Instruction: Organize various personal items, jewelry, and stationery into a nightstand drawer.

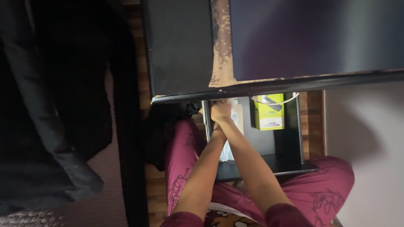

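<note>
A yellow-green box (269, 112) stands on the black shelf (269, 162), at three o'clock from the hands; both the left hand (215, 112) and right hand (223, 110) press together on a clear packet (229, 145); I cannot tell how tightly they grip; black desk (181, 50) above, brick floor (156, 193) below.

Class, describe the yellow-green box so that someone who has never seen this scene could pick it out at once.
Find the dark desk top that fills the upper picture; under its front edge sits a black open shelf. The yellow-green box stands at the back of that shelf, to the right of the person's clasped hands. It is the only brightly coloured thing there, with a pale cord looped over its top.
</note>
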